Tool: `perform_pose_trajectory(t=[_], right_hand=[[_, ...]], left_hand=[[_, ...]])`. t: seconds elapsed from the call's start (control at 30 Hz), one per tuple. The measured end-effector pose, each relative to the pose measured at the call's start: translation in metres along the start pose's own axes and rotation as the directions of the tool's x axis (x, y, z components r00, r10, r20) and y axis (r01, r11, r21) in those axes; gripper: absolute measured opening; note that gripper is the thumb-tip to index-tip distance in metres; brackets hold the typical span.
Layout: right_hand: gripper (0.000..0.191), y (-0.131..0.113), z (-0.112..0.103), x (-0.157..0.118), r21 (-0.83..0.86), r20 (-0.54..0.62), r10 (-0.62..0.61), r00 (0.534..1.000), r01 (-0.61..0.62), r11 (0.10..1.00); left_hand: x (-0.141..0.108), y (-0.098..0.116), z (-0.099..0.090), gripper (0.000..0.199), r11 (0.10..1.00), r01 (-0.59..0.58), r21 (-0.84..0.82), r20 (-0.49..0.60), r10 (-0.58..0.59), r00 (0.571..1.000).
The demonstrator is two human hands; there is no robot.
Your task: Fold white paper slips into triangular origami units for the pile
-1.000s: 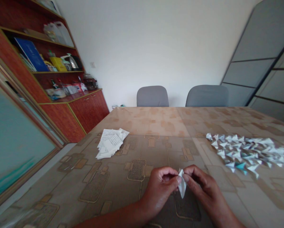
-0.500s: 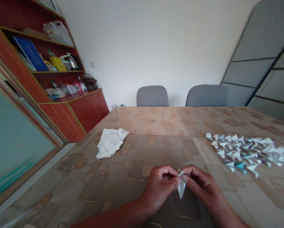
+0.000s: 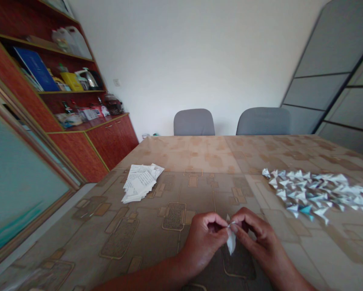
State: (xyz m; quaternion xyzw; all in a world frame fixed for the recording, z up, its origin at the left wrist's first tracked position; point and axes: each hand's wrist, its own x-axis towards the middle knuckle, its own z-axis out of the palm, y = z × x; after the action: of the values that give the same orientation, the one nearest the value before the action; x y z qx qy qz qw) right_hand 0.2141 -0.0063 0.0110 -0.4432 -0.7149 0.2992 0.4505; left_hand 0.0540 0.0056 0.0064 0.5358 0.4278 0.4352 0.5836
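Between my two hands, low in the head view, is a small piece of folded white paper (image 3: 231, 243), its pointed end hanging down. My left hand (image 3: 203, 238) pinches its upper part from the left with thumb and forefinger. From the right, my right hand (image 3: 256, 236) pinches the same upper part, its fingertips almost touching those of the left. The fingertips hide part of the folds. Off to the right lie several folded paper figures (image 3: 302, 194) with pointed tips, grouped in rows. To the left is a loose stack of printed paper pieces (image 3: 140, 184).
A patterned cloth covers the table (image 3: 199, 153). Two grey chairs (image 3: 194, 122) stand at its far edge, before a white wall. On the left is a red-brown cabinet (image 3: 108, 139) with shelves of household items; grey panels (image 3: 321, 91) rise at the right.
Both hands stay in nearly the same place. A small upper part of the folded paper has been bent between the fingertips, and the right fingers have shifted slightly.
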Motion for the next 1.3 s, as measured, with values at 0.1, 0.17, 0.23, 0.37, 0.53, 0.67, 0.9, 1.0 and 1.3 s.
perform_pose_trajectory(t=[0.1,0.17,0.23,0.37,0.53,0.67,0.9,1.0,1.3], right_hand=[[0.023,-0.0038,-0.0008,0.0007,0.002,-0.016,0.005,1.000,-0.005,1.000],[0.025,-0.0055,-0.0014,0.0012,0.028,-0.011,0.027,1.000,-0.027,0.999],[0.028,-0.0061,-0.0013,0.0011,0.055,0.006,0.058,0.998,-0.059,0.997],[0.031,-0.0049,0.0001,-0.0006,0.076,0.004,0.100,0.995,-0.100,0.992],[0.036,-0.0050,-0.0020,0.0002,0.141,0.046,0.193,0.980,-0.197,0.970],[0.033,-0.0045,-0.0047,0.0029,0.200,0.098,0.217,0.971,-0.233,0.952],[0.031,-0.0022,-0.0024,0.0044,0.240,0.090,0.202,0.975,-0.218,0.946],[0.029,-0.0021,-0.0014,0.0035,0.194,0.077,0.182,0.980,-0.194,0.962],[0.022,0.0012,0.0018,0.0021,-0.030,-0.030,0.067,0.997,-0.068,0.997]], left_hand=[[0.0004,-0.0022,0.0005,0.017,1.000,0.013,-0.019,0.014,-0.013,1.000],[0.0006,-0.0024,0.0010,0.024,0.996,0.047,-0.069,0.044,-0.044,0.998],[0.0006,-0.0016,0.0017,0.029,0.993,0.070,-0.096,0.059,-0.065,0.996],[-0.0011,0.0011,0.0029,0.024,0.999,0.022,-0.027,0.033,-0.021,0.999],[-0.0010,0.0025,0.0016,0.023,0.999,0.033,-0.033,0.026,-0.032,0.999],[0.0010,0.0037,-0.0008,0.025,0.998,0.017,-0.065,0.005,-0.017,1.000],[0.0010,0.0062,-0.0003,0.027,0.998,0.009,-0.056,-0.017,-0.010,1.000],[0.0021,0.0050,0.0008,0.025,0.999,0.021,-0.024,-0.023,-0.022,0.999],[-0.0011,0.0039,0.0032,0.020,1.000,0.011,-0.013,-0.008,-0.011,1.000]])
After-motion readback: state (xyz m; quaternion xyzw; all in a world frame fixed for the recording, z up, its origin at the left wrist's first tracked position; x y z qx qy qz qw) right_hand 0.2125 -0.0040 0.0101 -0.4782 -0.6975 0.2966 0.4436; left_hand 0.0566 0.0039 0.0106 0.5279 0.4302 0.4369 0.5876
